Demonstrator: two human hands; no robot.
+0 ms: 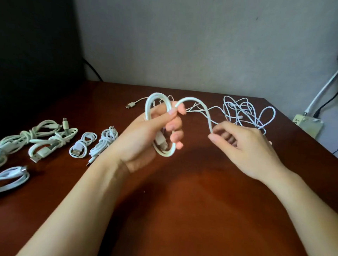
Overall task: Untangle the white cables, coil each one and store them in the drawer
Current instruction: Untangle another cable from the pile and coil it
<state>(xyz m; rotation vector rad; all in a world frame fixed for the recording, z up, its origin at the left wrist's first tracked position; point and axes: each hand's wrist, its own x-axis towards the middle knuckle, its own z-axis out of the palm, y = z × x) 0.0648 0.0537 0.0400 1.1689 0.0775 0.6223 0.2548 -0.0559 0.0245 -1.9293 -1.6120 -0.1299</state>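
My left hand (153, 132) grips a partly wound coil of thick white cable (151, 104) above the middle of the brown table (187, 220). The free length of that cable arches to the right, and my right hand (243, 145) pinches it near its lower end. Behind my right hand a tangle of thin white cables (246, 111) lies on the table. One USB plug (130, 105) sticks out to the left of the tangle. Several coiled and tied white cables (48, 138) lie in rows at the left. No drawer is in view.
A dark panel stands at the back left. A grey wall runs behind the table. At the right, off the table, a beige power strip (308, 124) sits with black and white leads going up the wall. The table's right edge slants toward me.
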